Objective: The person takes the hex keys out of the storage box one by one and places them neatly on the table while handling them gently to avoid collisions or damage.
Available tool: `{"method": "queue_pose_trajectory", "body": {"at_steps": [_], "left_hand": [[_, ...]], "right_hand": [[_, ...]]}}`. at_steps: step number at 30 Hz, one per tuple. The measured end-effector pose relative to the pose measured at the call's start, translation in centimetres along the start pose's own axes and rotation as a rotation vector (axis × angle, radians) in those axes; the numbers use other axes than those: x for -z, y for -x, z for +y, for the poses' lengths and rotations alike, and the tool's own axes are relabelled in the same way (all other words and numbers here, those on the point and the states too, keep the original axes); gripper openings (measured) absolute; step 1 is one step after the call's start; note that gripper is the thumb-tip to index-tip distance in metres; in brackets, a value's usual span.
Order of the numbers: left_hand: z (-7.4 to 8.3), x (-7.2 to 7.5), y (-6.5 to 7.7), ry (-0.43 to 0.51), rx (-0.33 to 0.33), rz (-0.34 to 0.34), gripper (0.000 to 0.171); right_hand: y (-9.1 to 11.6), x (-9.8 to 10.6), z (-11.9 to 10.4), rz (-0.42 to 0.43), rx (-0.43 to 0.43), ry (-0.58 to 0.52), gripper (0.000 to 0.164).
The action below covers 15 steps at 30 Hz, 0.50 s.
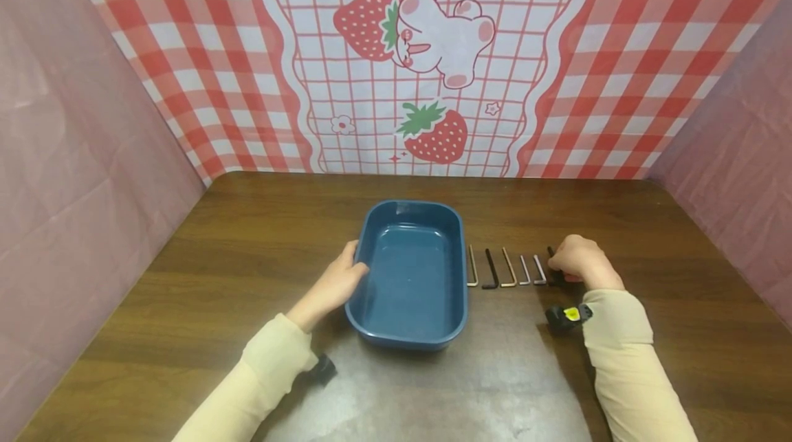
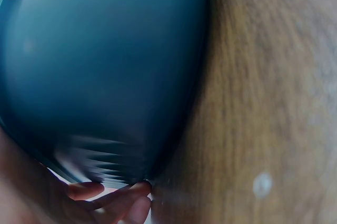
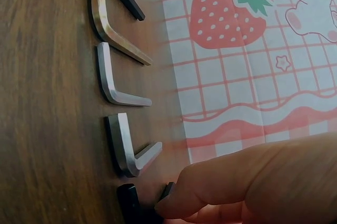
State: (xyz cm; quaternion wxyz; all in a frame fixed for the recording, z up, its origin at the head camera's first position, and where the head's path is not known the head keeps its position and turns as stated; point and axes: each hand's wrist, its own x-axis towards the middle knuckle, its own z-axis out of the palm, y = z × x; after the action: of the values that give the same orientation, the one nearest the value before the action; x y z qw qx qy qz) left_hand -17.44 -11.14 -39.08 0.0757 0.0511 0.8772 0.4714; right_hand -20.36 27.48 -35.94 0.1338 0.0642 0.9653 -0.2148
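My left hand [image 1: 337, 282] grips the left wall of a blue rectangular bin [image 1: 408, 277], thumb over the rim and fingers against the outside, as the left wrist view also shows. Nothing lies inside the bin. At the right end of a row of hex keys, my right hand [image 1: 581, 261] pinches a black hex key [image 3: 129, 203]; the fingers hide part of it. Beside it lie two silver hex keys, one thicker [image 3: 125, 148] and one thinner [image 3: 108, 74]. Further left come a brass hex key [image 1: 509, 268], a black one [image 1: 491, 269] and another brass one [image 1: 473, 267] close to the bin.
Everything stands on a brown wooden table [image 1: 247, 236]. A red and white checked cloth [image 1: 235, 50] with strawberries hangs behind its back edge. Pink curtains close off the left side [image 1: 93, 119] and the right side [image 1: 730, 153].
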Motion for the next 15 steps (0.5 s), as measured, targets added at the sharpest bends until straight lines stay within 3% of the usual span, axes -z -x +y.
{"method": "queue_pose_trajectory", "body": {"at_steps": [15], "left_hand": [[-0.05, 0.17, 0.07, 0.009, -0.004, 0.011, 0.053]], "right_hand": [[-0.10, 0.18, -0.19, -0.018, 0.008, 0.010, 0.023]]}}
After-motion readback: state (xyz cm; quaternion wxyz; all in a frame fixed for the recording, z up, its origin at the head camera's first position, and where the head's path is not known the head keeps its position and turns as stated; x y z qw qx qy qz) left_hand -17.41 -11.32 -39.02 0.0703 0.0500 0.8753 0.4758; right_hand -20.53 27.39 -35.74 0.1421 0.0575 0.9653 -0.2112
